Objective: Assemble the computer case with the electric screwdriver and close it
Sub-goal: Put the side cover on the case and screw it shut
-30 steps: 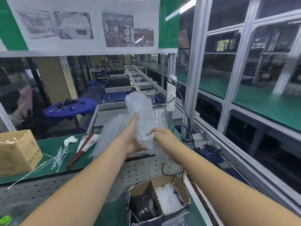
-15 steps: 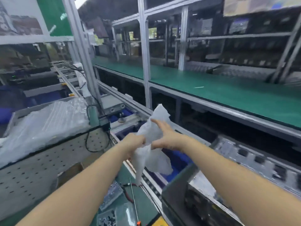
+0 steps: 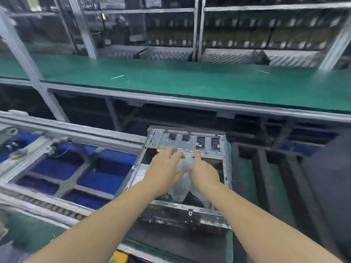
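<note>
Above the open computer case, my left hand and right hand together hold a crumpled plastic bag. Both hands' fingers curl around it, left fingers loosely spread.

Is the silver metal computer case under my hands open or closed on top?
Open. The silver metal computer case has no top panel; its dark interior shows, and both hands hold a crumpled clear plastic bag above the opening.

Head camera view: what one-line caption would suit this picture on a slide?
Both hands, left and right, hold a crumpled plastic bag over an open metal computer case beside a conveyor line.
</note>
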{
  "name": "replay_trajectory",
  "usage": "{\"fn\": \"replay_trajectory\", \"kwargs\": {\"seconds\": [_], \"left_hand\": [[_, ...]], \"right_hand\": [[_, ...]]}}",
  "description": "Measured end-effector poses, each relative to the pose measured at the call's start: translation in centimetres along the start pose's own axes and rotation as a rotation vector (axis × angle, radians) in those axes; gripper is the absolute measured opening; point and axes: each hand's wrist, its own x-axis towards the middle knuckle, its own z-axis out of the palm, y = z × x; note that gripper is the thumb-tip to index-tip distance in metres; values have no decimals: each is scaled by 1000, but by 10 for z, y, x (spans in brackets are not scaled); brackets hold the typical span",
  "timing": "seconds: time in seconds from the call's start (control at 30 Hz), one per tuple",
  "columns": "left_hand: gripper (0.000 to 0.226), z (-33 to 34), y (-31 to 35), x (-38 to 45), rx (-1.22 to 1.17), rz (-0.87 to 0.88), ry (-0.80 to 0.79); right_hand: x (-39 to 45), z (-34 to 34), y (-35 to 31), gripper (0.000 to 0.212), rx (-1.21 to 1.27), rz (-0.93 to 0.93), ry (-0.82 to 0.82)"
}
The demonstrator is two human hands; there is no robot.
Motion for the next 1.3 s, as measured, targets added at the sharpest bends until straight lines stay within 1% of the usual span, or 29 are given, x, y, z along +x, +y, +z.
{"fn": "replay_trajectory", "kwargs": {"seconds": [0.03,0.1,0.13,0.2,0.23,0.27,0.3,0.37,0.4,0.47,0.53,0.6,0.67,0.73,0.77,0.8,0.83,0.9,0.93,0.97,1.0,1.03,1.07,1.1,1.13,1.17,1.2,1.27,1.3], "left_hand": [[49,7,-2,3,102,83,-123],[45,22,-7,12,217,122,-375],[43,27,-8,17,263,139,-468],[41,38,-10,31,307,170,-587],[43,45,-12,36,315,168,-629],[48,50,-14,40,329,154,-667],[54,57,-18,45,346,137,-691],[51,66,-25,54,381,135,-685],[45,68,-27,60,390,153,-670],[39,66,-32,68,384,194,-623],[38,61,-38,72,346,238,-528],[41,57,-42,71,246,248,-399],[51,56,-41,66,133,278,-312],[66,52,-36,65,56,292,-369],[75,50,-35,66,60,290,-453],[84,48,-35,68,102,288,-547],[90,46,-36,70,160,283,-627],[98,50,-36,69,272,270,-707],[96,55,-34,65,333,267,-710],[88,61,-31,61,384,275,-697],[78,66,-27,56,428,290,-686],[73,68,-24,56,464,303,-701],[77,67,-22,59,472,303,-747],[87,62,-23,65,449,291,-825],[98,54,-24,73,385,263,-908],[103,44,-26,82,292,225,-966],[102,34,-26,89,189,188,-982],[77,20,-24,99,-12,151,-864],[59,17,-23,101,-57,149,-767]], "right_hand": [[-1,8,4,73,-67,14,-15],[-5,26,10,64,-187,-14,-85],[-6,33,10,61,-248,-33,-152],[-3,35,7,55,-304,-13,-291],[1,32,3,54,-285,24,-321],[4,26,-1,56,-268,45,-311],[7,21,-5,57,-263,29,-241],[10,18,-10,57,-360,-120,-22],[9,21,-11,57,-423,-180,25],[4,29,-12,57,-497,-186,-48],[1,35,-13,51,-504,-69,-177],[2,35,-15,50,-507,18,-276],[3,31,-19,48,-490,55,-326],[5,24,-21,46,-451,87,-382],[5,19,-20,50,-400,108,-415],[6,14,-17,61,-335,120,-449],[7,8,-14,79,-251,120,-486],[8,-3,-9,111,-71,107,-538],[8,-8,-6,117,-20,96,-536],[8,-11,-4,117,-3,80,-506],[7,-12,-3,109,-23,56,-445],[5,-11,-2,92,-69,23,-363],[2,-8,0,71,-142,-25,-279],[-2,-2,2,54,-236,-77,-223],[-6,5,4,45,-330,-111,-222],[-10,12,5,45,-406,-124,-268],[-13,18,6,51,-461,-97,-352],[-15,21,7,59,-434,-26,-493],[-14,17,7,52,-343,4,-527]]}}
